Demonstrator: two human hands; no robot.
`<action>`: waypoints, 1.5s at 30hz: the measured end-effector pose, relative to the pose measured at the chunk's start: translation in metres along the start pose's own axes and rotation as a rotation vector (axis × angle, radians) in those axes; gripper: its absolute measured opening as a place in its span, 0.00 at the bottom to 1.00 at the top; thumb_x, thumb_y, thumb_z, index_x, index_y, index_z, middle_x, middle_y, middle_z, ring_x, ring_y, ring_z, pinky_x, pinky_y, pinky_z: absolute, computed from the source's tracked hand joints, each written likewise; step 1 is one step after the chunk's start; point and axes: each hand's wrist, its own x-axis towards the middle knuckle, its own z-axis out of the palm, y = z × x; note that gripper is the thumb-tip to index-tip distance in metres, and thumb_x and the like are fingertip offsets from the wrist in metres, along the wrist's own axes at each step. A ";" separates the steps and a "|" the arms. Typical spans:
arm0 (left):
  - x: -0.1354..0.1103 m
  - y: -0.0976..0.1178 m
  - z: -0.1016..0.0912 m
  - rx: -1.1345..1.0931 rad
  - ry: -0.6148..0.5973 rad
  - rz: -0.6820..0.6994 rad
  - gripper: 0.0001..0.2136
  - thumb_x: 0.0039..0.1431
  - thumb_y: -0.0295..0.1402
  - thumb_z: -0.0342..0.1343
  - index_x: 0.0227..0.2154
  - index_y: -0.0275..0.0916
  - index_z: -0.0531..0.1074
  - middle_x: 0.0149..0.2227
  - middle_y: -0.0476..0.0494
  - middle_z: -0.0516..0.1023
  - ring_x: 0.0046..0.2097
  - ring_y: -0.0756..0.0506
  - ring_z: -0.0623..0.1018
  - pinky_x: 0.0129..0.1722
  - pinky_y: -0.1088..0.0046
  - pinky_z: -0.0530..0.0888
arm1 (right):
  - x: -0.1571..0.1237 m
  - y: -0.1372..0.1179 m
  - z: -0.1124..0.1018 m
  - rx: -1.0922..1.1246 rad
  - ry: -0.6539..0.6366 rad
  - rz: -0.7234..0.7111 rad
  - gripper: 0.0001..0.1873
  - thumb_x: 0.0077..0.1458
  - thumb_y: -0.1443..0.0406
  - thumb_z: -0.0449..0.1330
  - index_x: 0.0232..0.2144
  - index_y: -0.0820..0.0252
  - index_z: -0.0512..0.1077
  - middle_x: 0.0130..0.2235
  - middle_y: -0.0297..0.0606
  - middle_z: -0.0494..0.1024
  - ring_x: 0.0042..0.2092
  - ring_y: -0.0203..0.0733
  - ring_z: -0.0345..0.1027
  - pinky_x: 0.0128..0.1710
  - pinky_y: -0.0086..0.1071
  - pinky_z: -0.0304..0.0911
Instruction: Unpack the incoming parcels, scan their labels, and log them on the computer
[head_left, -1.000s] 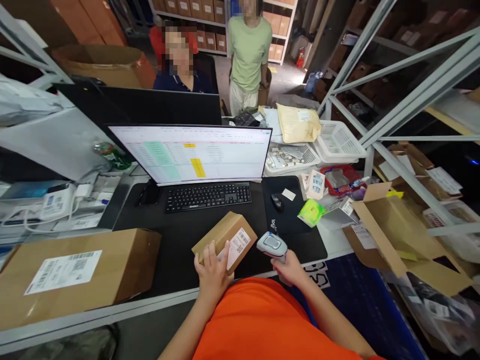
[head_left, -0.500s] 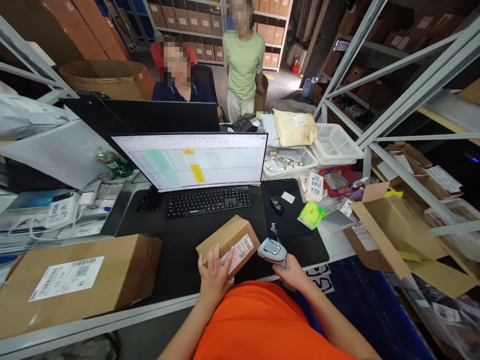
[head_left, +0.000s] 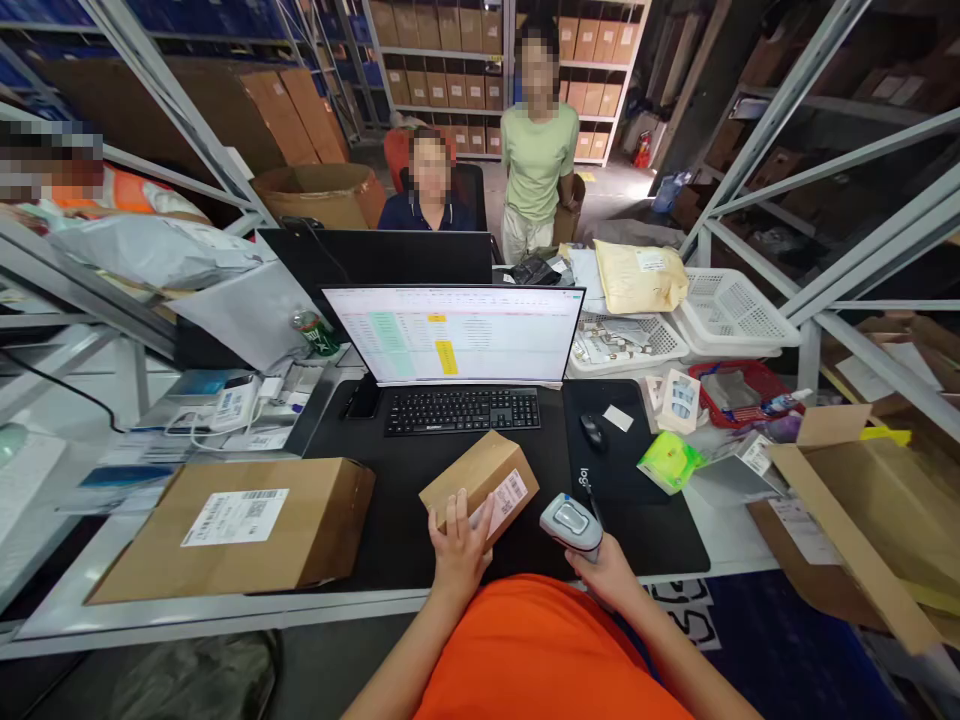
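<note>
View swings left.
Left hand (head_left: pixel 459 560) grips a brown oblong cardboard box (head_left: pixel 484 464) (labelled); right hand (head_left: pixel 606 572) clasps a grey gun-shaped plastic scanner (head_left: pixel 571 521).

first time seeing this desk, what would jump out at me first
Probably the bright orange shirt at the bottom, with the left hand on a small cardboard box and the right hand holding a gray scanner. Behind the keyboard, the lit monitor shows a spreadsheet, and a neon-green packet lies right of the mouse.
</note>
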 end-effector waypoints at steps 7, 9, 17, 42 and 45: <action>-0.020 -0.015 0.043 0.047 0.115 -0.021 0.40 0.50 0.34 0.71 0.66 0.59 0.65 0.69 0.33 0.64 0.67 0.28 0.65 0.68 0.32 0.51 | 0.000 0.005 0.009 -0.044 -0.052 0.036 0.19 0.51 0.51 0.65 0.35 0.61 0.81 0.27 0.41 0.81 0.37 0.53 0.80 0.39 0.41 0.76; -0.024 -0.015 0.050 0.046 0.136 -0.021 0.39 0.53 0.33 0.69 0.67 0.60 0.63 0.68 0.33 0.65 0.67 0.28 0.66 0.68 0.30 0.50 | 0.000 0.006 0.010 -0.046 -0.060 0.003 0.18 0.51 0.52 0.65 0.34 0.60 0.81 0.27 0.41 0.81 0.39 0.54 0.80 0.41 0.41 0.76; -0.011 -0.018 0.023 0.001 0.022 -0.008 0.43 0.49 0.38 0.72 0.68 0.52 0.62 0.69 0.28 0.63 0.68 0.25 0.64 0.67 0.27 0.46 | -0.002 -0.001 0.013 -0.090 -0.060 -0.005 0.20 0.51 0.54 0.65 0.41 0.62 0.82 0.33 0.43 0.83 0.42 0.55 0.81 0.42 0.42 0.76; -0.008 -0.031 -0.009 -0.130 -0.267 -0.695 0.55 0.43 0.52 0.67 0.72 0.43 0.48 0.67 0.21 0.55 0.67 0.22 0.61 0.60 0.32 0.60 | -0.020 -0.017 0.013 -0.006 -0.346 -0.108 0.21 0.46 0.64 0.66 0.44 0.61 0.83 0.43 0.39 0.86 0.51 0.55 0.78 0.54 0.42 0.71; -0.025 -0.028 0.010 -0.112 -0.088 -0.662 0.50 0.47 0.49 0.64 0.71 0.39 0.51 0.71 0.17 0.48 0.71 0.19 0.54 0.62 0.25 0.54 | -0.024 -0.019 0.017 0.035 -0.315 -0.139 0.19 0.46 0.64 0.65 0.43 0.61 0.83 0.43 0.39 0.85 0.49 0.53 0.78 0.53 0.40 0.71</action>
